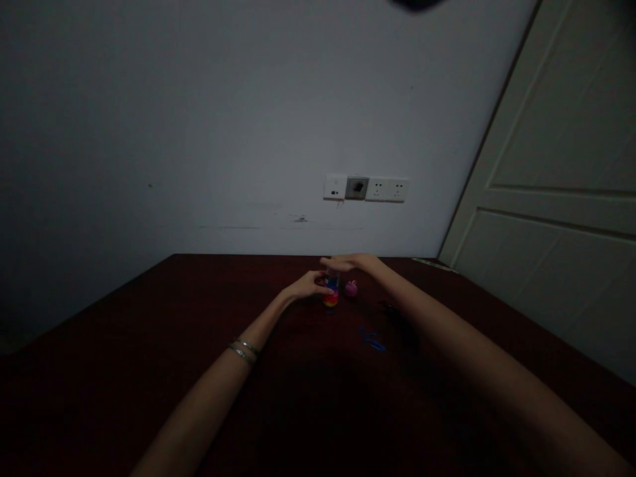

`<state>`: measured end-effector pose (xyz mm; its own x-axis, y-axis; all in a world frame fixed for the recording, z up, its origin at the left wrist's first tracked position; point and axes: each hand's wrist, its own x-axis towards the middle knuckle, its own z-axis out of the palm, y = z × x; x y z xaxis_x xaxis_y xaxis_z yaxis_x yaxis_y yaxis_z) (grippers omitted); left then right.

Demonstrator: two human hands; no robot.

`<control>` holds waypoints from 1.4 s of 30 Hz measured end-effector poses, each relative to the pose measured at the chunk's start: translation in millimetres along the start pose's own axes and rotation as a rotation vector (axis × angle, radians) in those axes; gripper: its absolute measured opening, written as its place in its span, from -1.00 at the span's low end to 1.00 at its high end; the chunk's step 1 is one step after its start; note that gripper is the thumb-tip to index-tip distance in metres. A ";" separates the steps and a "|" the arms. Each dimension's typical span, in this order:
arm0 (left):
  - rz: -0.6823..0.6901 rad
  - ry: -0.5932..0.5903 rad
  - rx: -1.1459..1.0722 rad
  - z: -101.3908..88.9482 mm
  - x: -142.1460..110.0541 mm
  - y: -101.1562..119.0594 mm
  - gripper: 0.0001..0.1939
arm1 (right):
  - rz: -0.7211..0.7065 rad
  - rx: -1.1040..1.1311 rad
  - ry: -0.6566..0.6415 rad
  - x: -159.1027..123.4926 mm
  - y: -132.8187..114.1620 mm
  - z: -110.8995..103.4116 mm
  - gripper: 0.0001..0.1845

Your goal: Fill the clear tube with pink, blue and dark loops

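Observation:
A small stack of coloured pieces [331, 291], blue on top and red and orange below, stands on the dark red table [149, 344]. My left hand [308, 285] curls around its left side and touches it. My right hand [348, 262] hovers just over its top, fingers stretched flat toward the left. A small pink piece [351, 288] lies right beside the stack. Two thin bangles [243, 350] circle my left wrist.
Blue pieces [372, 341] lie on the table nearer to me, under my right forearm. A row of wall sockets [366, 188] is on the grey wall behind the table. A white door [561, 199] stands at the right.

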<state>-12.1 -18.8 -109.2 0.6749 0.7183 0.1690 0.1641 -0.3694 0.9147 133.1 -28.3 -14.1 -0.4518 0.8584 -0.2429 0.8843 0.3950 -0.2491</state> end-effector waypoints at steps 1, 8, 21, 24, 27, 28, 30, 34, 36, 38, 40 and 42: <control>0.009 0.000 0.003 -0.3 0.3 -1.5 -0.48 | 0.002 0.003 -0.021 1.1 0.4 0.6 -0.34; -0.040 -0.040 -0.014 2.0 0.2 -10.7 -0.45 | -0.019 0.019 -0.010 -6.6 -2.8 -2.7 -0.37; 0.016 -0.069 0.008 2.9 0.2 -8.3 -0.52 | -0.013 -0.017 0.285 -25.8 0.1 -19.4 -0.40; 0.014 -0.069 0.021 2.9 0.2 -7.4 -0.54 | -0.033 0.020 0.247 -26.0 1.0 -18.7 -0.41; 0.008 -0.053 0.029 2.5 1.4 -9.2 -0.53 | -0.020 0.016 0.215 -24.1 1.5 -15.2 -0.43; 0.006 -0.052 0.032 2.4 1.9 -10.1 -0.53 | -0.019 0.018 0.205 -22.6 1.8 -13.7 -0.43; -0.002 -0.058 0.031 2.3 2.8 -11.7 -0.52 | -0.015 0.028 0.190 -18.4 2.6 -10.7 -0.43; -0.006 -0.055 0.028 3.0 3.0 -11.1 -0.54 | 0.008 0.038 0.150 -9.2 3.5 -5.4 -0.40; -0.005 -0.047 0.026 3.4 2.6 -9.6 -0.56 | 0.029 0.037 0.134 -6.8 2.4 -3.5 -0.39; -0.004 -0.045 0.021 3.7 2.1 -8.5 -0.57 | 0.038 0.039 0.130 -6.9 0.2 -2.9 -0.40; 0.000 -0.047 0.018 3.7 1.6 -8.1 -0.57 | 0.033 0.030 0.127 -9.4 -2.8 -4.2 -0.41; 0.005 -0.049 0.017 3.7 0.9 -7.8 -0.56 | 0.032 -0.004 0.148 -13.5 -5.6 -7.3 -0.41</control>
<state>-10.1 -17.5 -117.5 0.7101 0.6867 0.1553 0.1725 -0.3835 0.9073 135.1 -39.7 -2.6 -0.4011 0.9094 -0.1096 0.8986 0.3674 -0.2398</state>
